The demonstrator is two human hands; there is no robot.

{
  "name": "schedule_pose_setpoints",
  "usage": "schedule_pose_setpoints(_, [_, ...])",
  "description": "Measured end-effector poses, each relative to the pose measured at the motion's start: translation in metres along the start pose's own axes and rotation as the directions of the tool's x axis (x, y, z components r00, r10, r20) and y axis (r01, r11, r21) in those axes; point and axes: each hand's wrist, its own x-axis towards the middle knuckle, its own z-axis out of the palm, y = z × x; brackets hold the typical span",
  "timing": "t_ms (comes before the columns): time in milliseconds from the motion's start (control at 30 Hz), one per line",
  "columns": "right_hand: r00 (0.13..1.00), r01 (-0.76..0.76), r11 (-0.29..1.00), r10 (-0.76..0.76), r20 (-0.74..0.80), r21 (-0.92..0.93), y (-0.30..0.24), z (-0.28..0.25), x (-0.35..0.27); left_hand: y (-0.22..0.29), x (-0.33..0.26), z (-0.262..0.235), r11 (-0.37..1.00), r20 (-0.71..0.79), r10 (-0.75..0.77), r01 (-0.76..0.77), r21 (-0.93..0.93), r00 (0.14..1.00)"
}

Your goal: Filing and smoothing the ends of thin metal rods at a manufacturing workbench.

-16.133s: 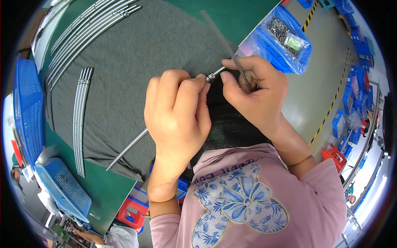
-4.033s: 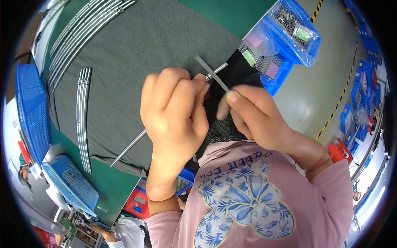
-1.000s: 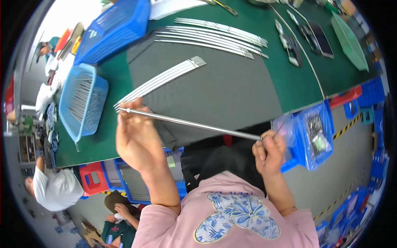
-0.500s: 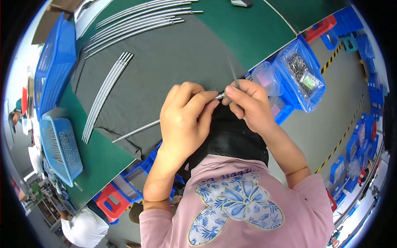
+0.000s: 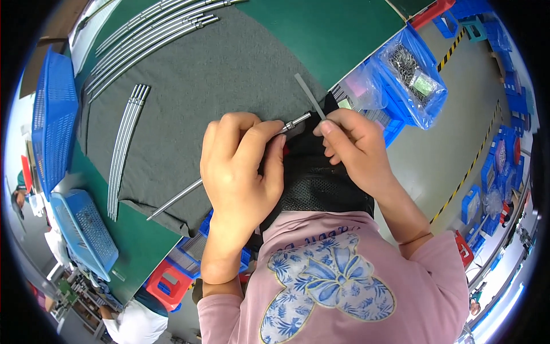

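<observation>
My left hand [image 5: 240, 163] is closed round a slim metal rod [image 5: 175, 199]. The rod's stepped, ringed tip sticks out past my thumb and forefinger toward the right, and its long shaft runs out at the lower left over the dark cloth. Pinched in my right hand [image 5: 360, 150] is a thin, flat grey strip [image 5: 308, 93] that points up and to the left. The strip and the rod's tip are close but apart. Part of the rod is hidden inside my left hand.
Several rods [image 5: 127, 143] lie bundled on the grey cloth [image 5: 229, 74], with more rods [image 5: 152, 49] at the far left. Blue baskets [image 5: 56, 120] stand along the left table edge. To the right, a bag-lined blue bin [image 5: 421, 112] holds small metal parts. Another person [image 5: 136, 324] is at lower left.
My right hand has drawn back from the rod's tip, which its fingers were touching, so the tip is now exposed. The whole view has shifted slightly.
</observation>
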Motion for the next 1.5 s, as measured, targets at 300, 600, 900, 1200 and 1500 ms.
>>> schedule_pose_setpoints(300, [0.988, 0.147, 0.985, -0.142, 0.065, -0.091, -0.016, 0.006, -0.018, -0.006, 0.000, 0.004, 0.999, -0.049, 0.012, -0.014, -0.047, 0.999])
schedule_pose_setpoints(600, [0.990, 0.072, 0.997, -0.071, 0.118, -0.004, -0.011, 0.014, -0.019, -0.006, -0.002, 0.007, 0.998, -0.083, 0.016, -0.021, -0.061, 0.996])
schedule_pose_setpoints(900, [0.995, -0.004, 1.000, 0.002, 0.100, 0.020, -0.019, 0.021, -0.010, -0.008, -0.001, 0.009, 0.995, -0.094, 0.041, -0.050, -0.089, 0.995])
schedule_pose_setpoints(1200, [0.994, 0.011, 1.000, -0.010, 0.109, -0.002, -0.017, 0.024, -0.012, -0.006, -0.001, 0.008, 0.996, -0.087, 0.018, -0.025, -0.087, 0.996])
schedule_pose_setpoints(1500, [0.991, -0.032, 0.999, 0.028, 0.127, 0.031, -0.016, 0.025, -0.018, -0.006, 0.000, 0.009, 0.995, -0.106, 0.028, -0.037, -0.091, 0.994])
